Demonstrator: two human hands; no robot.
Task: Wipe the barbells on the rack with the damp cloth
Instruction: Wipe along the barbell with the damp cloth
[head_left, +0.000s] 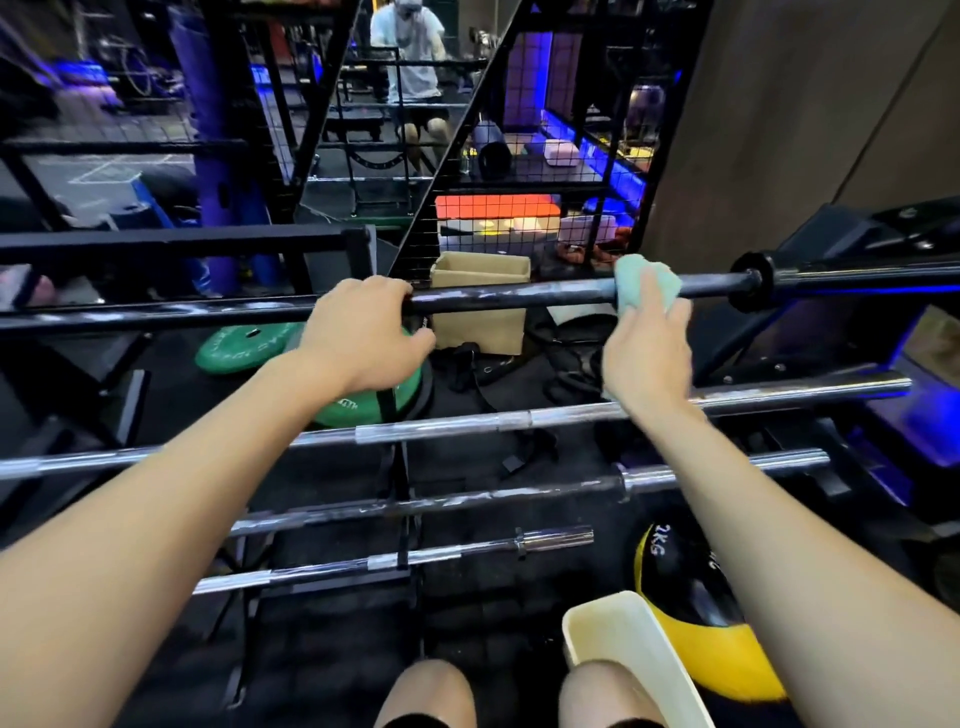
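Rubber gym floor; left hand (363, 332) grips round black barbell (519, 300), right hand (649, 348) clutches soft cloth (647, 283).

Between our hands the top barbell (519, 297) is black, scuffed with pale streaks. At our right hand (647, 353) we see a pale mint-green cloth (647, 283). Under our left hand (363, 332) lie green weight plates (244, 345), and beyond the bar a tan cardboard box (480, 306). Nearer us the lower barbells (441, 428) are silver chrome. Below our right forearm sit a cream tub (623, 639) and a yellow-and-black ball (696, 587).
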